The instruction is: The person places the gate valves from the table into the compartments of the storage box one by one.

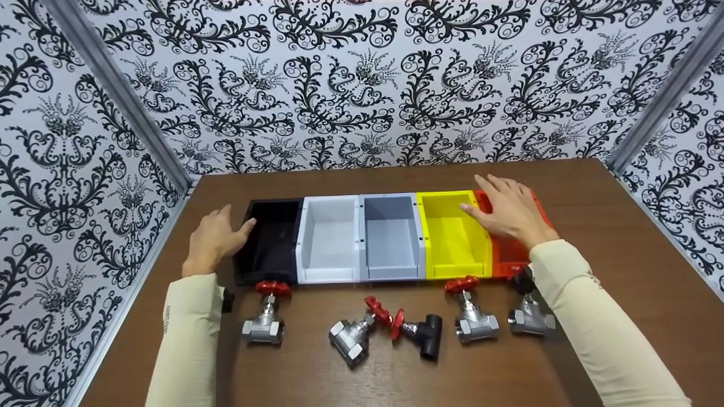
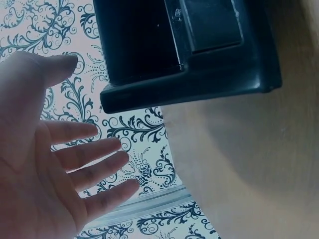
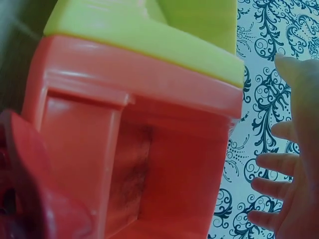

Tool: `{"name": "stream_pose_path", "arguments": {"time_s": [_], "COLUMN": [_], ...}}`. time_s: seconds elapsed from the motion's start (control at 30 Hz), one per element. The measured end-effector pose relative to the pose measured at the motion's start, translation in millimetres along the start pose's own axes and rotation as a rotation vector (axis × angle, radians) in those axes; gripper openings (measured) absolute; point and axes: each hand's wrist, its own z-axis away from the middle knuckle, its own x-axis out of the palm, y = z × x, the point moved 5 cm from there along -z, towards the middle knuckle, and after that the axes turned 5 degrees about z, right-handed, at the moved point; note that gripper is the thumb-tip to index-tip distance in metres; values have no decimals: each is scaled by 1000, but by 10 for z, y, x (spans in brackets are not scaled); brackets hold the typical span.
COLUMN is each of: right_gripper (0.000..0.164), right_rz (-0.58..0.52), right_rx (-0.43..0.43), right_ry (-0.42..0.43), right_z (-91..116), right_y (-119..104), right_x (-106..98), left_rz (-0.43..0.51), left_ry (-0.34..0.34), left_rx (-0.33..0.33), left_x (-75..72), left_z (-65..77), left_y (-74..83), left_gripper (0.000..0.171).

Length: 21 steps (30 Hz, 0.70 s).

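Observation:
A row of joined plastic bins stands on the table: a black bin (image 1: 274,240), a white bin (image 1: 331,240), a grey bin (image 1: 390,240), a yellow bin (image 1: 452,234) and a red bin (image 1: 512,251). My left hand (image 1: 214,240) hovers by the black bin's left side, fingers extended and holding nothing. Over the red bin is my right hand (image 1: 509,212), its fingers spread and holding nothing; the thumb reaches toward the yellow bin. In the left wrist view, a gap separates the left hand (image 2: 65,154) from the black bin (image 2: 189,84).
In front of the bins lie metal valves with red handwheels: a left valve (image 1: 264,328), a tilted valve (image 1: 352,339) and a right valve (image 1: 475,325). A black tee valve (image 1: 427,336) lies between them. Another metal valve (image 1: 530,317) has a dark handle. Patterned walls (image 1: 362,85) enclose the table.

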Motion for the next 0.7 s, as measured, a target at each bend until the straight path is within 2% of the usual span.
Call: {"name": "stream_pose_path", "arguments": {"time_s": [0.3,0.7], "right_gripper": [84,83], "right_rz": [16,3], "right_rx": [-13,-19], "right_ry": [18,3], "right_z": [33,91], "right_y": [4,5], "right_x": [3,-2], "left_rz": [8,-26], "left_ry": [-35,-93], "left_rx": [-52,-32], "left_x": [7,69], "left_z": [18,35], "left_y": [-24,-8], "left_gripper": [64,39]}}
